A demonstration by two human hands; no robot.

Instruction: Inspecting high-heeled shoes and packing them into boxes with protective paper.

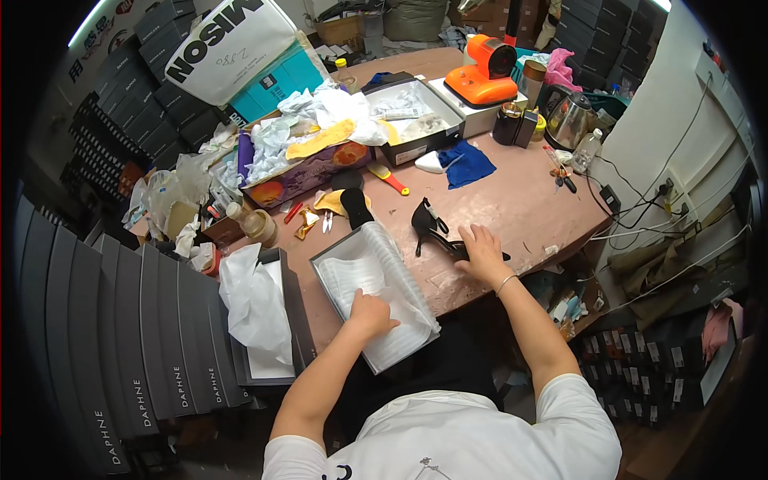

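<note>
A white wall (668, 104) rises past the pinkish tabletop (532, 188)'s right edge; a strip light (86, 22) glows beyond its far-left corner.

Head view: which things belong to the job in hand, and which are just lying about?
Job in hand, judging by the hands:
black heeled shoe, at the right hand
open grey box
white wrapping inside it, by the left hand

Apparently just lying about:
orange machine
blue cloth
kettle
clear bottle

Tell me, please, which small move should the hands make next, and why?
Perhaps the right hand should close around the black heeled shoe: it lies open over the shoe's front part, while the left hand is at the white wrapping in the open grey shoebox.
</note>
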